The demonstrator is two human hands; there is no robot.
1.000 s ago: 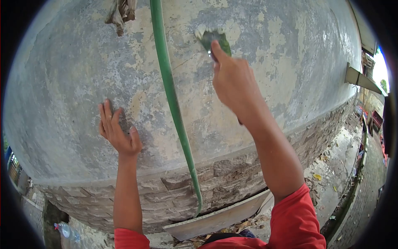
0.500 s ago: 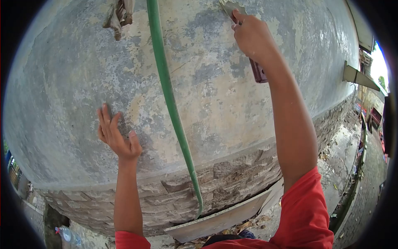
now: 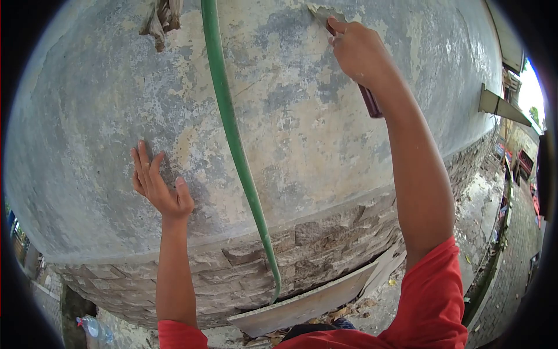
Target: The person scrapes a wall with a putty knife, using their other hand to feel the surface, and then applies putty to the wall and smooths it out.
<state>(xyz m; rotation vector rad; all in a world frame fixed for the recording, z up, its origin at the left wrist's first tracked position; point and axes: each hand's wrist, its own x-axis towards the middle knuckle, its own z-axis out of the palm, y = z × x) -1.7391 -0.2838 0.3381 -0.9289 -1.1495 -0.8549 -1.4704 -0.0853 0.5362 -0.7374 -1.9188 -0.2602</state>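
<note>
My right hand point(image 3: 361, 51) is closed around a scraper point(image 3: 371, 102) high on the wall, right of the green stem. Its dark red handle sticks out below my wrist, and its thin metal blade lies at the peeling wall surface above my fingers. Against the lower left of the wall point(image 3: 279, 139) rests my left hand point(image 3: 160, 183), fingers spread and holding nothing. Grey and cream patches of flaking paint cover the wall. Between my hands runs a long green stem or pipe point(image 3: 231, 125), curving down to the stone base.
A dry, crumpled leaf point(image 3: 160, 24) hangs at the upper left. Rough stone blocks point(image 3: 197, 282) form the wall's foot, with a flat board point(image 3: 308, 303) leaning there. A plastic bottle point(image 3: 95, 329) lies at lower left. A bracket point(image 3: 504, 107) juts out at right, above a paved path point(image 3: 511, 273).
My right hand and the scraper have shifted slightly right and down. My left hand appears a little further left and up; the whole view has also shifted slightly.
</note>
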